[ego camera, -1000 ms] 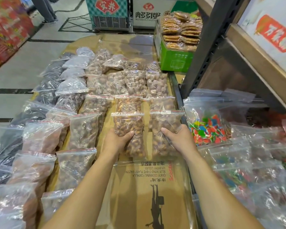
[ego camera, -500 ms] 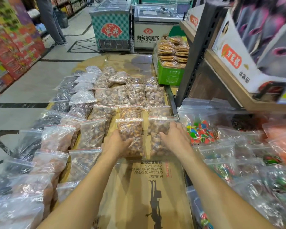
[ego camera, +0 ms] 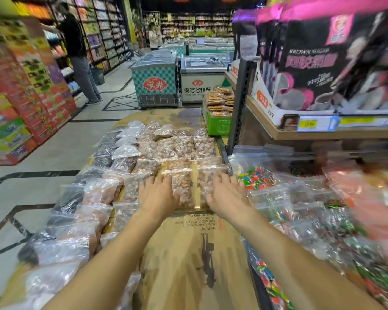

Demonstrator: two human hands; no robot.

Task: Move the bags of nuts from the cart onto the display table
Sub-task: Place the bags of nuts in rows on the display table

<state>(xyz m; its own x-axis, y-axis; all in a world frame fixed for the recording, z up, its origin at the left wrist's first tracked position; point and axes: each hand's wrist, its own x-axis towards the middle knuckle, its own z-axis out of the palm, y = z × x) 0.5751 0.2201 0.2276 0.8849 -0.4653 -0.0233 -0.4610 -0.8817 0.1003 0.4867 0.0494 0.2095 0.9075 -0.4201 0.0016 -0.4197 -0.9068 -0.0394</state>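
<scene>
**Progress check: desk mostly stocked, front strip still bare**

Bags of nuts point(ego camera: 166, 148) already cover the far half of the desk point(ego camera: 188, 253) in tidy rows, so I'd say a good chunk is done. Left hand point(ego camera: 158, 195) lies flat, fingers point(ego camera: 151, 182) spread, on one bag point(ego camera: 182, 186); right hand point(ego camera: 227, 194) is splayed the same way over the neighbouring bag point(ego camera: 207, 182). Neither hand is curled around anything, they look like they're pressing the bags down, not gripping. Both bags sit on the desk at the front of the rows. Bare cardboard nearer me suggests room for more. Can't see the cart at all, so no idea how many bags remain.
</scene>
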